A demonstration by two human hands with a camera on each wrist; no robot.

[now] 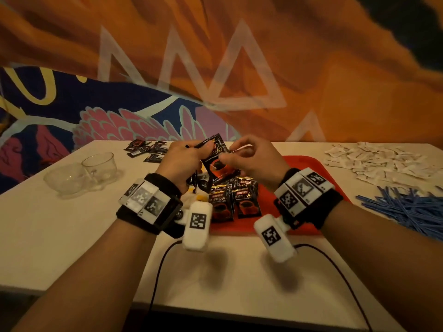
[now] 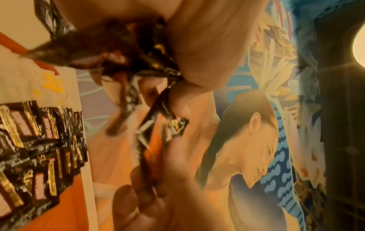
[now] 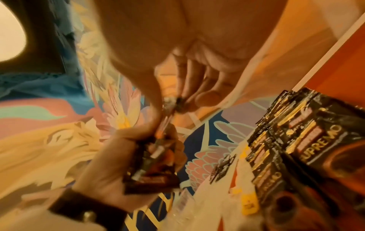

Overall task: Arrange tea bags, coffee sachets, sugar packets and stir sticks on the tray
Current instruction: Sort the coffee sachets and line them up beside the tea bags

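We see a black coffee sachet (image 1: 217, 159) held up at centre frame in the head view, above the far edge of the red tray (image 1: 309, 168), tilted with its printed face toward the camera. The left hand (image 1: 178, 161) has its fingers curled round a bunch of sachets; the sachet's upper left edge sits between its thumb and fingers. The right hand (image 1: 249, 161) pinches the sachet's right edge between thumb and forefinger, other fingers curled loosely. In the left wrist view the held sachets (image 2: 150, 75) are blurred, bunched under the thumb; we cannot tell how many. In the right wrist view the right fingertips (image 3: 207, 98) meet on a sachet edge above the left hand (image 3: 126, 165).

Below the hands, lower centre in the head view, more coffee sachets (image 1: 233, 197) lie overlapped in rows on the tray's left part. White paper with a yellow tag (image 1: 200, 196) shows just left of them, mostly hidden by the left wrist.

Upper left on the white table (image 1: 72, 236): a scatter of dark sachets (image 1: 146, 149). Left: two clear cups (image 1: 84, 173) side by side. Upper right: a heap of white sugar packets (image 1: 381, 159). Right edge: a pile of blue stir sticks (image 1: 412, 209). Both wrists carry marker bands, with black cables trailing toward the bottom of the frame.
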